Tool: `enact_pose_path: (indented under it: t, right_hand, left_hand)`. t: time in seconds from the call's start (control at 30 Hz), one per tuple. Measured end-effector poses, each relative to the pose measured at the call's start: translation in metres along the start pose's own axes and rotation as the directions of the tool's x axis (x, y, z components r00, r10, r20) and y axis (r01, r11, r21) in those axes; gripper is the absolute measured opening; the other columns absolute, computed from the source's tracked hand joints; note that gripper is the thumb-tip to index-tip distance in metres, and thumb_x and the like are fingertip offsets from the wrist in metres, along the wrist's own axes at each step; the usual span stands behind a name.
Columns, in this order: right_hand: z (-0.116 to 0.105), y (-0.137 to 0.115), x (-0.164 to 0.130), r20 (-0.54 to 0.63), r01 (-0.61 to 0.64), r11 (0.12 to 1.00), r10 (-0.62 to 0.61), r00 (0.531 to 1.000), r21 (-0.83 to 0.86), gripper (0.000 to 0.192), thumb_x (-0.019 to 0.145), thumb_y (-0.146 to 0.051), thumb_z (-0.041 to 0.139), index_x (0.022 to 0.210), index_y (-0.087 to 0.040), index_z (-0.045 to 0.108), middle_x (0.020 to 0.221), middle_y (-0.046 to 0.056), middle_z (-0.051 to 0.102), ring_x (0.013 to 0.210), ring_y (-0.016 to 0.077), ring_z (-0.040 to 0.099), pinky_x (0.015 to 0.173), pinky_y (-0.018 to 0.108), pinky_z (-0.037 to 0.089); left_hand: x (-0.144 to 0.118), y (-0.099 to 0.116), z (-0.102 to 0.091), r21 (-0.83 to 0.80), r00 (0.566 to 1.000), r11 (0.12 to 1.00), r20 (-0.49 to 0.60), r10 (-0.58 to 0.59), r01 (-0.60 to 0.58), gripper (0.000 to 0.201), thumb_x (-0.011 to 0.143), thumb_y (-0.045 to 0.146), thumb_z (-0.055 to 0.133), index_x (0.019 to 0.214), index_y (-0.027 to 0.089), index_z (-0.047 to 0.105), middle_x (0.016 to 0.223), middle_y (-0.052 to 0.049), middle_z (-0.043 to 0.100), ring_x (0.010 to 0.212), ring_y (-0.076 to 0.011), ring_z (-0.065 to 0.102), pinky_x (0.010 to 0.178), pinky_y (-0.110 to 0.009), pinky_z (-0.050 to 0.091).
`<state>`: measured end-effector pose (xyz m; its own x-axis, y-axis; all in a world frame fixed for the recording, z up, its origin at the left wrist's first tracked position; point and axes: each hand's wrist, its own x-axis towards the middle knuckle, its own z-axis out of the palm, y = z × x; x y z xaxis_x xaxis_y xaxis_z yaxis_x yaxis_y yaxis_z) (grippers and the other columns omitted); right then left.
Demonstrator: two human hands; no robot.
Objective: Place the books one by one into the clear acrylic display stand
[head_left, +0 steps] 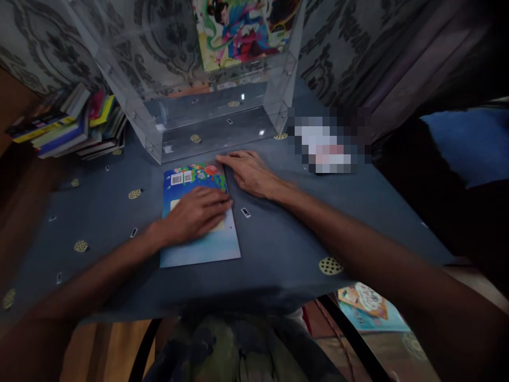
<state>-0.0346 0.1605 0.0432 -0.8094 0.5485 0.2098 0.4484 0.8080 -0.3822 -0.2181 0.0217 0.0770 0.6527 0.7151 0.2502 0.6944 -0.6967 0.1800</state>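
Nearest to the camera is the lap (pixel 222 350) of the person, in dark cloth with green patches, and at its two sides are two dark curved bars (pixel 145 347). Two bare forearms (pixel 342 225) reach over one grey-blue table (pixel 286 239), one from each side. On this table, before the person, lies one booklet (pixel 202 248) with blue cover, which carries one barcode (pixel 176 180) and one square code (pixel 187 176) near its top edge. Left hand (pixel 199 212) lies palm down across the middle of the booklet, somewhat blurred; its fingers are slightly bent and reach to the right edge, and I cannot tell if they grasp this edge. Right hand (pixel 248 172) is released and laid on the table just beside the top right corner, with the thumb stretched toward this corner. Behind the booklet stands one transparent stand (pixel 137 119), and within its outline shows one colourful picture (pixel 242 32) with a painted figure. To the left of the stand is one pile of books (pixel 67 124), several pieces, which I cannot count exactly. To the right is one pixelated object (pixel 326 143), too coarse to name. On the table I count at least nine yellow pineapple prints (pixel 135 193) and at least seven small label prints (pixel 245 213). Lower right, below the table edge, lies one more printed item (pixel 369 310) in teal and orange, and at far right is one blue cloth (pixel 469 143)
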Motion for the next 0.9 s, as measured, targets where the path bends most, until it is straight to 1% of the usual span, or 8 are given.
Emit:
enact_pose_path:
  t: [0.07, 0.13, 0.23, 0.4, 0.53, 0.63, 0.73, 0.9]
  right_hand:
    - [-0.001, -0.003, -0.001, -0.021, 0.000, 1.000, 0.000, 1.000, 0.002, 0.054, 0.095, -0.012, 0.037, 0.147, -0.021, 0.048, 0.141, 0.010, 0.059, 0.134, 0.0265, 0.047, 0.110, 0.047, 0.034]
    - [0.000, -0.003, -0.001, -0.049, 0.021, 1.000, -0.020, 0.999, 0.019, 0.050, 0.097, -0.015, 0.036, 0.145, -0.020, 0.050, 0.138, 0.011, 0.061, 0.133, 0.0278, 0.048, 0.109, 0.049, 0.033]
    - [0.004, -0.003, -0.002, -0.073, 0.050, 0.998, -0.046, 0.996, 0.047, 0.048, 0.099, -0.017, 0.037, 0.144, -0.018, 0.052, 0.137, 0.011, 0.063, 0.134, 0.0292, 0.048, 0.110, 0.050, 0.032]
    - [0.006, -0.005, -0.003, -0.057, 0.054, 0.998, -0.051, 0.997, 0.044, 0.044, 0.103, -0.025, 0.035, 0.143, -0.018, 0.052, 0.143, 0.009, 0.060, 0.137, 0.0293, 0.045, 0.112, 0.051, 0.029]
    - [0.005, -0.007, 0.003, -0.045, 0.055, 0.998, -0.055, 0.997, 0.001, 0.043, 0.105, -0.032, 0.036, 0.141, -0.017, 0.053, 0.146, 0.010, 0.058, 0.138, 0.0312, 0.045, 0.111, 0.052, 0.030]
    - [0.004, -0.007, 0.011, -0.044, 0.068, 0.997, -0.070, 0.997, -0.035, 0.042, 0.105, -0.032, 0.038, 0.140, -0.019, 0.055, 0.147, 0.010, 0.057, 0.137, 0.0314, 0.046, 0.109, 0.051, 0.032]
    - [0.001, -0.007, 0.018, -0.025, 0.055, 0.997, -0.056, 0.998, -0.052, 0.041, 0.105, -0.032, 0.038, 0.140, -0.020, 0.055, 0.147, 0.010, 0.058, 0.137, 0.0303, 0.047, 0.109, 0.051, 0.033]
    - [-0.002, -0.007, 0.021, -0.015, 0.032, 0.997, -0.033, 0.999, -0.071, 0.042, 0.104, -0.033, 0.040, 0.142, -0.020, 0.054, 0.147, 0.010, 0.057, 0.138, 0.0295, 0.046, 0.110, 0.051, 0.033]
  left_hand:
    - [-0.014, 0.029, -0.002, -0.055, 0.997, 0.996, 0.020, 0.075, -0.074, 0.034, 0.102, 0.027, 0.049, 0.133, 0.020, 0.060, 0.126, -0.011, 0.069, 0.120, -0.0230, 0.063, 0.101, -0.041, 0.050]
    - [-0.027, 0.051, -0.003, -0.081, 0.994, 0.993, 0.049, 0.095, -0.090, 0.040, 0.101, 0.029, 0.053, 0.139, 0.019, 0.055, 0.129, -0.012, 0.069, 0.123, -0.0233, 0.062, 0.103, -0.041, 0.050]
    - [-0.039, 0.068, -0.001, -0.067, 0.996, 0.995, 0.038, 0.081, -0.078, 0.043, 0.100, 0.029, 0.055, 0.141, 0.018, 0.053, 0.128, -0.012, 0.070, 0.124, -0.0229, 0.062, 0.104, -0.040, 0.050]
    - [-0.043, 0.067, 0.005, -0.008, 0.997, 0.997, 0.003, 0.083, -0.083, 0.036, 0.101, 0.018, 0.050, 0.137, 0.019, 0.056, 0.125, -0.010, 0.071, 0.121, -0.0203, 0.064, 0.103, -0.039, 0.051]
    - [-0.040, 0.063, 0.005, 0.071, 0.991, 0.989, 0.038, 0.126, -0.128, 0.033, 0.103, 0.013, 0.042, 0.132, 0.012, 0.058, 0.127, -0.013, 0.070, 0.124, -0.0234, 0.062, 0.103, -0.040, 0.051]
    - [-0.037, 0.061, 0.004, 0.123, 0.991, 0.984, 0.034, 0.128, -0.131, 0.034, 0.104, 0.015, 0.037, 0.130, 0.009, 0.058, 0.127, -0.015, 0.069, 0.124, -0.0248, 0.062, 0.101, -0.041, 0.051]
    - [-0.034, 0.058, 0.004, 0.145, 0.993, 0.982, 0.010, 0.121, -0.121, 0.035, 0.105, 0.015, 0.035, 0.130, 0.011, 0.058, 0.126, -0.015, 0.070, 0.124, -0.0233, 0.061, 0.102, -0.040, 0.051]
    - [-0.030, 0.056, 0.006, 0.154, 0.995, 0.984, -0.035, 0.092, -0.085, 0.031, 0.104, 0.016, 0.040, 0.128, 0.014, 0.060, 0.124, -0.013, 0.071, 0.120, -0.0216, 0.063, 0.099, -0.038, 0.051]
